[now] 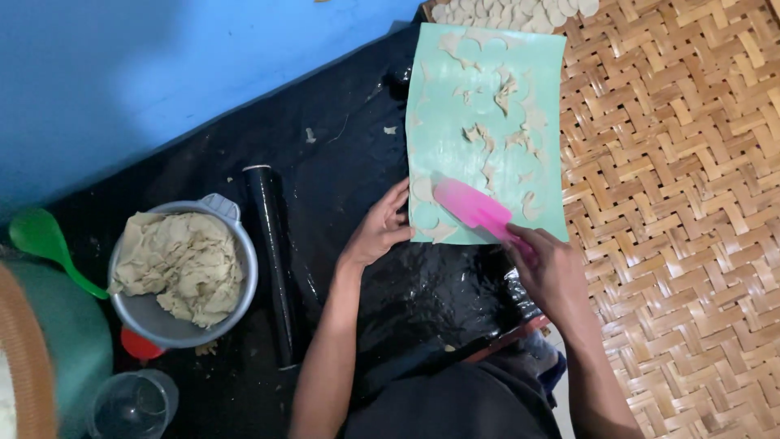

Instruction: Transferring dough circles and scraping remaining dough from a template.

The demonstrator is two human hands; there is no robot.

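I see a blue wall (162,65) filling the upper left, well away from both hands. Right of my right fingers spreads a woven bamboo mat (682,228), its plaited strips running to the frame edge. Under the wrists lies a black plastic sheet (349,162), shiny and creased, with a few crumbs on it.

Just beyond the fingertips of both hands lies a pale green mat (496,89), a long rectangle with no print that I can make out, scattered with tan dough scraps (508,85) left between round cut-outs. Its near edge is at the fingers; its right edge lies on the weave.

Well left of my left fingers stands a grey metal bowl (142,313) heaped with dough (183,264). Between that bowl and my left wrist lies a black rolling pin (272,260), pointing away from me.

My left hand (378,232) rests with fingers spread lightly apart, tips pressing the green mat's near left corner. My right hand (552,268) is closed around the handle of a pink scraper (471,207), whose blade lies flat on the mat between the two hands.

Far left sits a green spoon (45,240); near the bottom edge, a clear cup (134,402). At the top, beyond the mat, lie pale cut rounds (504,12).
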